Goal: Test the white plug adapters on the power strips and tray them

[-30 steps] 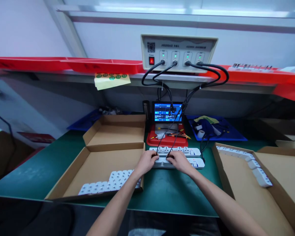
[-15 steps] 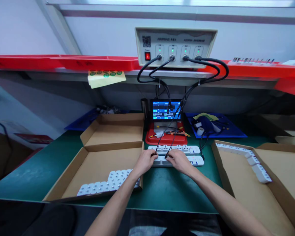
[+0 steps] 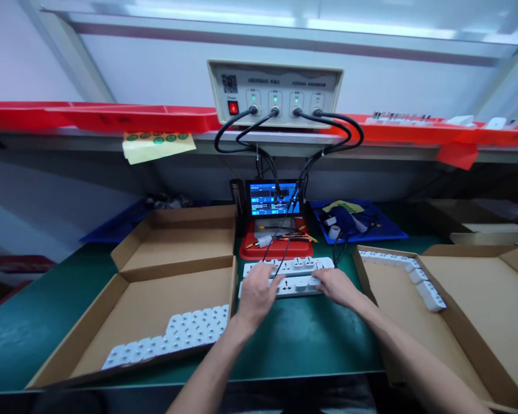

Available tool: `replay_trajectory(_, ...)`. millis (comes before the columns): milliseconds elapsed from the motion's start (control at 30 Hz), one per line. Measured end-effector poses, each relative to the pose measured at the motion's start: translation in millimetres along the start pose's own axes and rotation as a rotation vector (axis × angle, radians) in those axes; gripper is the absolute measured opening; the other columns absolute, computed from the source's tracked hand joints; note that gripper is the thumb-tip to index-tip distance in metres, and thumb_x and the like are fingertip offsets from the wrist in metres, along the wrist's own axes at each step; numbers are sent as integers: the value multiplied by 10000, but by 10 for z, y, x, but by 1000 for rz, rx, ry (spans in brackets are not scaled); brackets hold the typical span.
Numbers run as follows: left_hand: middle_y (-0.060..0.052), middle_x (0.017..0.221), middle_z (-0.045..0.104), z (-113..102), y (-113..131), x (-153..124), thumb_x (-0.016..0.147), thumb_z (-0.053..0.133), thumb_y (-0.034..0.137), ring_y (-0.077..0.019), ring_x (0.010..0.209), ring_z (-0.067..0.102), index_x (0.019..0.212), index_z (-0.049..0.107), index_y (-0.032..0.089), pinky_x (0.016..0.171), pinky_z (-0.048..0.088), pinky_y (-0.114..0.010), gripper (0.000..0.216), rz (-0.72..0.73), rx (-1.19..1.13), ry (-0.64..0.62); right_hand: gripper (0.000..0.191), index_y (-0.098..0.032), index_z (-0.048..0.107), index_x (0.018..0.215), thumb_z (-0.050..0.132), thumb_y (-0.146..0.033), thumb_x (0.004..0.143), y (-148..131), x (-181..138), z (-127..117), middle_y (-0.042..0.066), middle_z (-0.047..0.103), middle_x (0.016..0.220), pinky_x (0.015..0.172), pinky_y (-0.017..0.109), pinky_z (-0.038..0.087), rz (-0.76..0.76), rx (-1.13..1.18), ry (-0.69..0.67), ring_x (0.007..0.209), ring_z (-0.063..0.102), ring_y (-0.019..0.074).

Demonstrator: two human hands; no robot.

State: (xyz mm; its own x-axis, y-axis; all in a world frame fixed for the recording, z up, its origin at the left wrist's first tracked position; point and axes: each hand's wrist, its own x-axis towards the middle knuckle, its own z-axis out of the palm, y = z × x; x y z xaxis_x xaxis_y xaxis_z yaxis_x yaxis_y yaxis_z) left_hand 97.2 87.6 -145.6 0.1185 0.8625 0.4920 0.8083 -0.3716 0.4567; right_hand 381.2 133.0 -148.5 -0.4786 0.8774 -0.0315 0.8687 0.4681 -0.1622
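Two white power strips (image 3: 280, 290) lie one behind the other on the green table. Over the left end of the front strip, my left hand (image 3: 255, 296) has its fingers curled around the lower ends of two thin black cables (image 3: 284, 250); the plug ends are hidden. My right hand (image 3: 337, 286) pinches a white charger (image 3: 314, 283) seated in the front strip near its right end. Another white charger (image 3: 301, 284) sits just left of it. A bare socket shows between the hands.
An open cardboard box (image 3: 155, 299) at left holds rows of white chargers (image 3: 194, 329). Another box (image 3: 397, 287) at right holds more along its edges. Behind stand a lit screen (image 3: 273, 198), a red tray (image 3: 246, 248), a blue tray (image 3: 384, 233) and a tester (image 3: 276, 86) on the shelf.
My right hand has left a cable and moved right along the front strip to a charger. My left hand has turned and now gathers both cables. The view has shifted right.
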Motion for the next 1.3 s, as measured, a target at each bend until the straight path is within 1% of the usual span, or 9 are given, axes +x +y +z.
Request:
replay_trajectory(167,-179,1255,725,529,466,119,1025,540,142,-326,1148,697,1299,680,179,1006,569,-443,310,142,176,-428,233,-198,753,1189,664,-178,974,63,-38,-24,131,808,1200,916,318,520,-7,84,98,1111,752,291)
replay_trajectory(300,-181,1153,758,662,444,229,932,531,26,-323,1061,736,1178,715,172,943,579,-423,340,87,201,-559,299,-189,733,1277,648,-266,1001,135,-162,-228,155,785,1282,986,370,538,-17,158,227,1148,741,313)
replay_trajectory(400,-161,1148,763,607,390,219,968,552,81,-309,1051,735,1178,734,193,944,575,-407,300,79,134,-510,266,-215,758,1225,653,-323,1006,77,-311,-378,123,807,1218,942,373,553,-46,285,245,1069,751,304)
replay_trajectory(533,-126,1190,752,470,414,123,1064,516,208,-266,1107,712,1329,733,214,999,574,-394,343,9,-304,-233,239,-247,785,1150,689,-395,989,-164,-448,-442,69,821,1097,821,337,571,-53,619,209,939,750,258)
replay_trajectory(633,-111,1293,760,381,481,-8,1098,523,355,-246,1150,722,1389,720,230,1024,590,-391,373,-182,-701,-98,316,-229,755,1176,716,-452,955,-380,-428,-404,76,812,1072,820,345,604,-57,874,186,936,756,259)
replay_trajectory(767,-122,1401,739,210,529,-288,969,757,425,-262,1201,735,1492,636,220,1074,597,-410,574,-397,-975,-34,400,-223,712,1182,717,-548,949,-684,-327,-356,65,782,939,733,340,611,-77,970,214,840,743,248)
replay_trajectory(933,-114,1303,752,-460,92,-573,875,857,407,-232,1067,745,1354,691,219,932,616,-345,540,-345,-802,37,412,-272,738,1236,680,-607,1001,-934,-215,-351,65,801,937,732,351,621,-187,802,230,821,751,255)
replay_trajectory(1133,-72,1121,712,-1871,-1217,-905,943,723,379,-230,1012,690,1048,714,226,856,539,-315,185,-445,143,193,479,-286,786,1212,675,-694,986,-756,-188,-235,97,833,1059,746,377,663,-246,656,223,901,793,305)
replay_trajectory(1300,-117,1165,763,-2527,-1923,-1258,1041,558,384,-277,1017,727,1025,749,224,813,492,-325,249,-778,669,-156,446,-293,788,1230,665,-662,1012,-513,-266,-57,77,829,1166,822,378,668,-238,610,164,1005,795,305)
